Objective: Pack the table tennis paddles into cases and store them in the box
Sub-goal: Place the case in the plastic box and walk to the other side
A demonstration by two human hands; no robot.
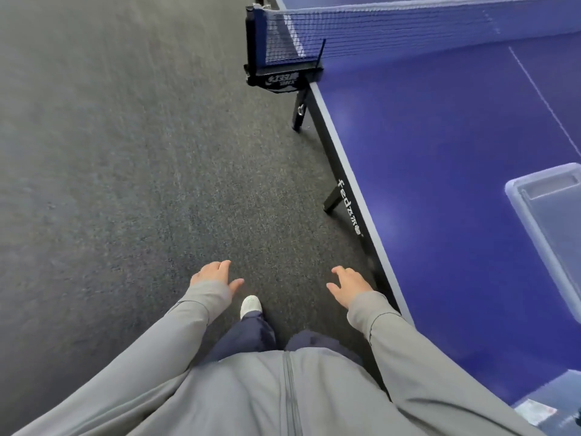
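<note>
Person stands on grey carpet (125,184) beside the left edge of a blue table (440,184), looking down. Left hand (213,275) hangs low over the carpet, fingers loosely spread and relaxed, holding nothing. Right hand (349,284) the same: fingers loose and apart, empty, just beside the table's near-left edge but not seen touching it. Both arms in grey sleeves (408,357); grey zipped jacket fills the near foreground. Dark trousers and one white shoe (251,305) show between the hands, shoe planted on the carpet. Box (547,221): a clear plastic bin with a pale rim, sits on the table at the right edge of view, partly cut off; contents cannot be told. No paddles or cases can be made out; something pale and blurred lies on the table at the near-right corner of view, too unclear to name. Net (408,29) stretches across the far part of the table, blue mesh with a white top band, fixed to a black clamp post (273,70) at the table's left edge. Black table legs (333,199) angle down to the carpet under the left side. White lettering runs along the table's dark side rail. A thin white line crosses the blue top toward the far right.
</note>
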